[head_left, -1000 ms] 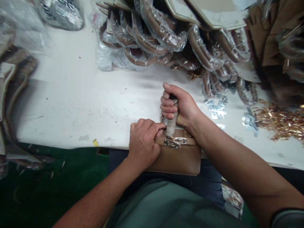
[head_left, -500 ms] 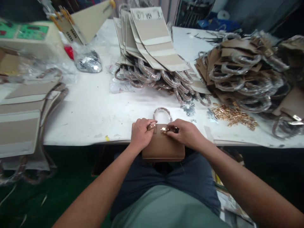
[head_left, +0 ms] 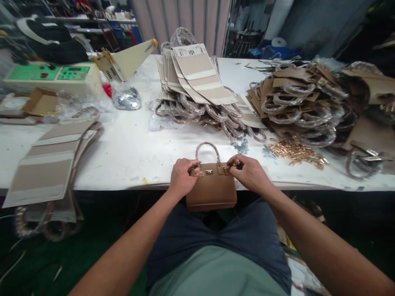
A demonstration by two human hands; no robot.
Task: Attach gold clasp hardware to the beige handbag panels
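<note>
A small brown handbag (head_left: 211,192) stands upright at the table's front edge, in front of my lap. A plastic-wrapped handle (head_left: 207,144) arches above it, and a gold clasp (head_left: 209,172) shows at the top of its front. With fingers closed, my left hand (head_left: 182,176) grips the bag's upper left corner, where shiny wrapped material shows. At the upper right corner my right hand (head_left: 249,172) pinches a glossy brown-and-gold piece (head_left: 236,163); whether it is a handle end I cannot tell. Beside those fingers sits a gold buckle (head_left: 224,169).
Flat beige bag panels (head_left: 200,76) with wrapped handles are stacked ahead; brown ones (head_left: 296,96) are piled right. Gold fittings (head_left: 298,154) and small metal plates (head_left: 240,145) lie nearer. More panels (head_left: 46,164) overhang the left edge, before a green-panelled machine (head_left: 52,76).
My right hand has moved right, from over the bag's middle to its upper right corner, uncovering the gold clasp. My left hand stays at the left corner. The head view has tilted up.
</note>
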